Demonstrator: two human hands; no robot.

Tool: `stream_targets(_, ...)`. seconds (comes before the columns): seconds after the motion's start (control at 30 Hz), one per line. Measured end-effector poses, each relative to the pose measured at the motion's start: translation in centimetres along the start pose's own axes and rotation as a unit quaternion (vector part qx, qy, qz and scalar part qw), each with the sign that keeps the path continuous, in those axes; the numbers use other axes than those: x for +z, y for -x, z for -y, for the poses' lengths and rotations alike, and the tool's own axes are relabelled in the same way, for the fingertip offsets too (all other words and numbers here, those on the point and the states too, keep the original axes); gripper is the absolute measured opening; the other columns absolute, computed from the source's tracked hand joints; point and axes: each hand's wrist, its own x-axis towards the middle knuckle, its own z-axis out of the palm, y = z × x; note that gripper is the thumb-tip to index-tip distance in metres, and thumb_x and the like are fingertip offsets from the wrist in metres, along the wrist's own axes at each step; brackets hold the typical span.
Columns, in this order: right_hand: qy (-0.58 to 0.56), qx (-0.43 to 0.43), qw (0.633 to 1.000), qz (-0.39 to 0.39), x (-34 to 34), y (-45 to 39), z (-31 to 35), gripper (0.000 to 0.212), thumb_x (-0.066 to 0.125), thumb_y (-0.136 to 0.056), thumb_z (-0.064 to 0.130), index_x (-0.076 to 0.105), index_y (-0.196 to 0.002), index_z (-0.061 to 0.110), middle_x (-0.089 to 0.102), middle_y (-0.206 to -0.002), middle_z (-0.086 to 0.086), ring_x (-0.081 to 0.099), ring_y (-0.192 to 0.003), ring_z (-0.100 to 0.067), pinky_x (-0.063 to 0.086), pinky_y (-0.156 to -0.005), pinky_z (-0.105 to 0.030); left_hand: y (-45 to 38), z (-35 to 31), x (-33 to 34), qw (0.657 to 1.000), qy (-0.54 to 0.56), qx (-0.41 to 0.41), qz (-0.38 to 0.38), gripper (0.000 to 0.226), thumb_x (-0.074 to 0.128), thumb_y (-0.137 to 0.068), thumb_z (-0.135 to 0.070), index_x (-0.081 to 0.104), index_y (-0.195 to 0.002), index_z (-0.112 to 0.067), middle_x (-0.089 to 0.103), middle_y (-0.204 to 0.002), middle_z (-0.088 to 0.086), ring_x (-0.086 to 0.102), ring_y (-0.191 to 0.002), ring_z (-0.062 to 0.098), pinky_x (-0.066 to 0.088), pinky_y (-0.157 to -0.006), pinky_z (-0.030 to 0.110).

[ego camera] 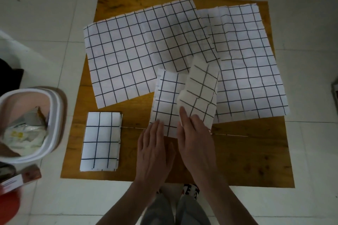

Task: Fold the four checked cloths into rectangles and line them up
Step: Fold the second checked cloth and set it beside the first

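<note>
A square wooden table (237,160) fills the middle of the frame on a pale tiled floor (45,14). Two unfolded checked cloths lie across its upper half: the left cloth (131,51) overlaps the edge of the right cloth (247,60). At centre lies a half-folded cloth (168,100), its right flap raised. A finished folded rectangle (100,140) sits at lower left. A white bin (53,124) stands at the left edge. The left hand (153,151) presses flat, fingers straight, on the half-folded cloth's near edge; the right hand (195,137) pinches the raised flap.
</note>
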Motion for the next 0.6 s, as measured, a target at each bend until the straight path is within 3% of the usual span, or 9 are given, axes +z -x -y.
stream_targets(0.13, 0.035, -0.03, 0.997, 0.064, 3.1, -0.8, 0.9, 0.055, 0.026, -0.108, 0.039, 0.051, -0.15, 0.012, 0.061, -0.104, -0.002, 0.059, -0.084, -0.014, 0.058, -0.07, -0.031, 0.0, 2.5, -0.3, 0.999, 0.001, -0.039, -0.009, 0.083, 0.075, -0.094, -0.038, 0.03, -0.158, -0.009, 0.045, -0.159, 0.016, 0.043, -0.146, 0.033, 0.038, -0.118, 0.051)
stream_targets(0.27, 0.022, -0.046, 0.994, 0.102, 5.0, -1.1, 1.4, 0.057, 0.023, -0.109, 0.04, 0.048, -0.152, 0.013, 0.062, -0.112, -0.002, 0.061, -0.093, -0.015, 0.058, -0.078, -0.033, 0.1, 3.2, -0.4, 1.0, 0.011, -0.02, -0.012, 0.079, 0.052, -0.098, -0.051, 0.027, -0.16, -0.009, 0.045, -0.159, 0.015, 0.046, -0.145, 0.032, 0.038, -0.118, 0.049)
stream_targets(0.5, -0.004, -0.04, 0.982, 0.186, 5.9, -1.5, 0.6, 0.067, 0.017, -0.104, 0.055, 0.04, -0.157, 0.02, 0.054, -0.138, 0.0, 0.055, -0.123, -0.019, 0.05, -0.105, -0.042, 0.0, 3.3, -0.1, 1.0, 0.023, -0.002, -0.005, 0.068, 0.044, -0.103, -0.047, 0.029, -0.161, -0.015, 0.043, -0.16, 0.013, 0.041, -0.149, 0.03, 0.041, -0.117, 0.052)
stream_targets(0.6, -0.023, -0.041, 0.976, 0.214, 5.6, -1.5, 0.1, 0.075, 0.026, -0.097, 0.059, 0.035, -0.16, 0.021, 0.048, -0.142, 0.001, 0.048, -0.13, -0.018, 0.043, -0.113, -0.041, 0.2, 3.4, -0.1, 1.0, 0.018, 0.002, -0.005, 0.067, 0.044, -0.103, -0.048, 0.03, -0.161, -0.017, 0.043, -0.159, 0.013, 0.041, -0.148, 0.031, 0.042, -0.116, 0.052)
